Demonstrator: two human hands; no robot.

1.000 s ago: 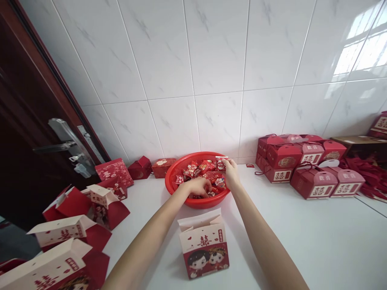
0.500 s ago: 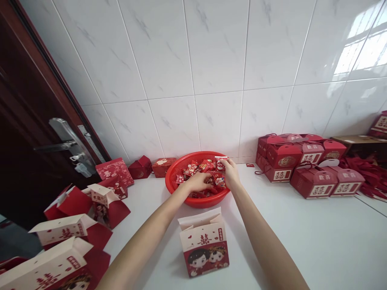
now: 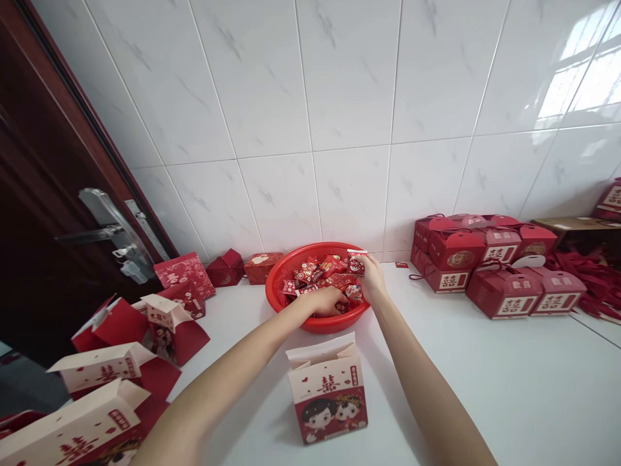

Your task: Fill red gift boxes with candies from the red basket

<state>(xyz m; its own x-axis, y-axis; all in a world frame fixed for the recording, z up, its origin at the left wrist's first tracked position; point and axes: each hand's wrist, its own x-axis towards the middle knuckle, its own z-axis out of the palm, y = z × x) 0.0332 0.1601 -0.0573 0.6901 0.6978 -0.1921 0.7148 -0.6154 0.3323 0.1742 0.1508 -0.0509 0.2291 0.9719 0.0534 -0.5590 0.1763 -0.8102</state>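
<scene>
A red plastic basket (image 3: 323, 325) on the white tabletop holds several red wrapped candies (image 3: 334, 265). My left hand (image 3: 326, 301) reaches into its front part, fingers curled down among the wrappers; what lies under the fingertips is mostly hidden. At the basket's right rim, my right hand (image 3: 373, 277) pinches a red and white candy packet (image 3: 357, 263) between thumb and fingers. In front of the basket, between my forearms, a cream and red gift box (image 3: 330, 395) with two cartoon figures stands upright with its top flaps open.
Unfolded gift boxes (image 3: 101, 369) stand along the left side, with small red boxes (image 3: 226, 268) behind them by the tiled wall. Closed red boxes (image 3: 485, 259) are stacked at the right, beside a heap of red ribbons (image 3: 587, 278). A dark door (image 3: 63, 162) borders the left.
My left hand has moved slightly right and lower within the basket, uncovering more candies behind it. My right hand keeps its packet and has barely shifted.
</scene>
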